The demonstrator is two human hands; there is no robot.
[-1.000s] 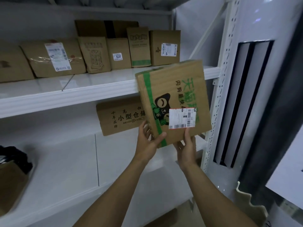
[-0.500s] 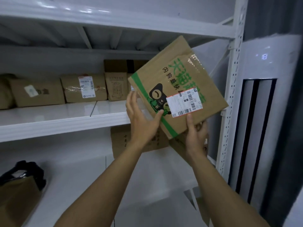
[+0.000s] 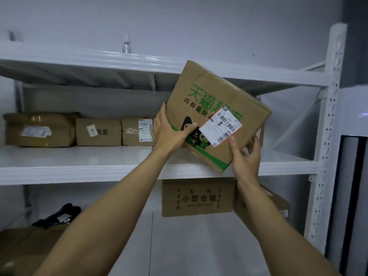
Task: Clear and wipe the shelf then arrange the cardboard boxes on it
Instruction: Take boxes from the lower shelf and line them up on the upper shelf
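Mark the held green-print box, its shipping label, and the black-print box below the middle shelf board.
held green-print box [image 3: 201, 84], head view, upper brown face.
shipping label [image 3: 220, 128], head view, label's centre.
black-print box [image 3: 198, 198], head view, front face centre.

A small clear bottle [image 3: 126, 44] stands upright high in the view, left of centre, against the plain white wall [image 3: 219, 26]. Far to its left sits a small dark object [image 3: 12, 35], too blurred to identify. At the right edge rises a tall white appliance [image 3: 352, 108] with dark vertical slats [image 3: 358, 196]. A black bundle [image 3: 59, 215] lies low on the left.
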